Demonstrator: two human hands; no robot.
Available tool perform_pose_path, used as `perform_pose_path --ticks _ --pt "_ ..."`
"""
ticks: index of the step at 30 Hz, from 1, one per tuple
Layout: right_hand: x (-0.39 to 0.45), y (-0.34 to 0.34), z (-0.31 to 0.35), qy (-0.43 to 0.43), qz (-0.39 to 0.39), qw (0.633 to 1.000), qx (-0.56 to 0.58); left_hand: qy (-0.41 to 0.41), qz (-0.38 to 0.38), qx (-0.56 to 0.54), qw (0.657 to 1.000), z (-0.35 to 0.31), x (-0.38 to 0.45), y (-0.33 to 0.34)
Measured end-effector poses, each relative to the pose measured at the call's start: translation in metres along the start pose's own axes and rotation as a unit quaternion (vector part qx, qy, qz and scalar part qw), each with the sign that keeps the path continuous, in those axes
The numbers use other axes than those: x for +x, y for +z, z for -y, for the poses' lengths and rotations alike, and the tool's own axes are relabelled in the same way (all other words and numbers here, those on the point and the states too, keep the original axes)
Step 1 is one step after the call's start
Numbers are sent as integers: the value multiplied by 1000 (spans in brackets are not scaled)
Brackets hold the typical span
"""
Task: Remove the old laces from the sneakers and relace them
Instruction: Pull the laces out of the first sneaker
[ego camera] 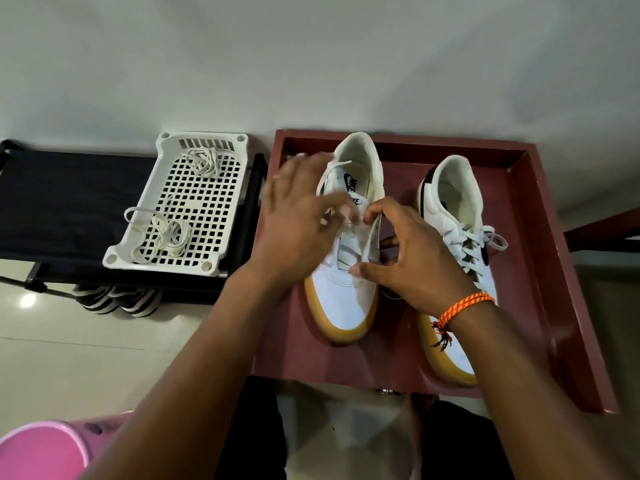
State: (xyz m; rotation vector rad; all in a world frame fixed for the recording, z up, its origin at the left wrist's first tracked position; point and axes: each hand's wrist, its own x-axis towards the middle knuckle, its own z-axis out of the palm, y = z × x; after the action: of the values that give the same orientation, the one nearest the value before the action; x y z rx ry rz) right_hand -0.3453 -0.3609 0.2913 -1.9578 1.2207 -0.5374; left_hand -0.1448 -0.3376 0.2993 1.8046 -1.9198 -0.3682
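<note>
Working mid-task w/ both hands on the left sneaker (346, 289) in the red tray (519, 237): right hand (412, 258) fingers pinching its lace, left hand (298, 216) blurred, grip unclear; right sneaker (460, 216) laced, two lace bundles (166, 237) lying in white basket (221, 216) beyond.

Both hands at left sneaker (341, 292) laces in red tray (554, 271), right sneaker (457, 209) beside, loose laces (169, 237) in white basket (138, 249)

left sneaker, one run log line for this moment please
left sneaker in red tray | left hand blurred over laces | right hand on eyelet side | right sneaker laced | two loose laces in white basket
</note>
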Motion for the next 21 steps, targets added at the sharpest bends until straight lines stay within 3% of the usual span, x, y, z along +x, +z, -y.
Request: perform_pose_path --ticks 2,4,7,12,14,18,21 --pt "0 -1 -1 -7 -1 1000 0 28 106 30 994 -12 -4 11" --pt "0 -1 0 -8 1 1000 5 19 132 40 990 -12 -6 16" --pt "-1 -1 2 -2 3 1000 -3 6 86 31 996 -6 -6 13" --pt "-1 -2 5 2 4 1000 -1 -68 -76 5 995 4 3 -2" --pt "-2 -2 4 1 3 1000 -1 -77 -98 -13 992 7 3 -5" --pt "-1 -1 3 0 2 1000 7 7 29 22 999 -3 -2 4" --pt "1 -1 2 -3 7 1000 16 14 98 27 995 -8 -6 13"
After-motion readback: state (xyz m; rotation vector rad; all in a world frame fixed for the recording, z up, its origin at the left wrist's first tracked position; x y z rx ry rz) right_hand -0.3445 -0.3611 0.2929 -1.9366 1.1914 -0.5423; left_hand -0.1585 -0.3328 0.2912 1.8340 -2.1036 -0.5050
